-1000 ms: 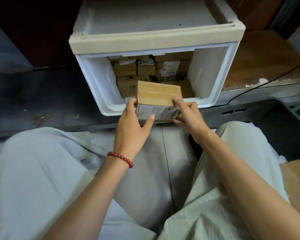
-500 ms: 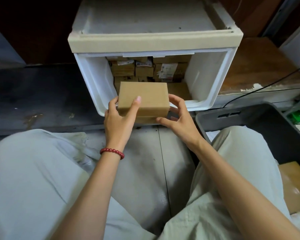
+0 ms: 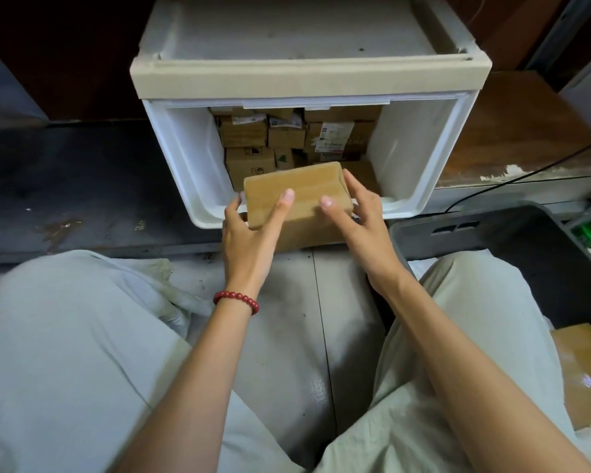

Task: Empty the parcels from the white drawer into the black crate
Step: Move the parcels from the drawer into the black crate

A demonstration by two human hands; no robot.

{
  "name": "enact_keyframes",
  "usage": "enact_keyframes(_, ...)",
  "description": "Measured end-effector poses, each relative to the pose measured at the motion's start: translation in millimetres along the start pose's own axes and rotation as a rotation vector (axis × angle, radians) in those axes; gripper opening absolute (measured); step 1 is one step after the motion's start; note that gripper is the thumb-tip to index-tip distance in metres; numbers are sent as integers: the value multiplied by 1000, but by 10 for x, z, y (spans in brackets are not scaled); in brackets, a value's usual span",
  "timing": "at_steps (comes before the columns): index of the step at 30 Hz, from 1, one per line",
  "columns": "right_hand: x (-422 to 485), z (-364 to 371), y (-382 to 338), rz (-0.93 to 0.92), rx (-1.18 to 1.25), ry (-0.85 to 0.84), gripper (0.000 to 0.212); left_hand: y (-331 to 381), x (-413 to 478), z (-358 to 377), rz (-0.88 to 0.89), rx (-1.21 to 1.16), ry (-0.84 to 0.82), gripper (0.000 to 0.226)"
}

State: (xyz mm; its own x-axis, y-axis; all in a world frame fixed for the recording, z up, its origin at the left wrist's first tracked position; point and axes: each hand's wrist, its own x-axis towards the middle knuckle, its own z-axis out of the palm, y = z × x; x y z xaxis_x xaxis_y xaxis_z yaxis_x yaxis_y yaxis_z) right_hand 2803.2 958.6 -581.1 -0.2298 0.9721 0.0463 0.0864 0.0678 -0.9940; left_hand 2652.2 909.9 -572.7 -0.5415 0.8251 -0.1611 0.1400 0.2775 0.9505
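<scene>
A brown cardboard parcel (image 3: 304, 189) is held just above the front rim of the pulled-out white drawer (image 3: 420, 165). My left hand (image 3: 249, 240) grips its left side with the thumb on top. My right hand (image 3: 359, 216) holds its right end, thumb on top. Several more small parcels (image 3: 249, 145) are stacked at the back of the drawer. The black crate (image 3: 533, 254) stands on the floor at the right, behind my right knee; a brown parcel (image 3: 584, 367) lies inside it.
The drawer juts out from a beige-topped cabinet (image 3: 307, 70). A dark low ledge (image 3: 82, 186) runs to the left. A wooden shelf (image 3: 526, 131) with a black cable lies to the right. My knees in pale trousers fill the foreground over grey floor tiles.
The parcel has been turned from standing on edge to lying flat and lifted out over the drawer's front rim. My right thumb has come onto its top.
</scene>
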Motion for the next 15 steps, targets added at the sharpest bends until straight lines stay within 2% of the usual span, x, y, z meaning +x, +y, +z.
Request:
enact_keyframes(3, 47, -16, 44, 108, 95, 85, 45, 29, -1, 82, 78, 18, -31, 79)
enact_keyframes(6, 107, -83, 99, 220, 188, 203, 45, 81, -45, 213, 137, -30, -56, 59)
enact_keyframes(10, 186, -363, -7, 175, 177, 326, 39, 251, -35, 438, 274, 47, -97, 66)
enact_keyframes(13, 206, -706, -238, 85, 82, 302, 50, 413, 58, 590, 333, 73, -167, 81)
enact_keyframes(15, 158, -995, -330, 59, -19, 293, 48, 552, 49, 759, 394, 137, -238, 79)
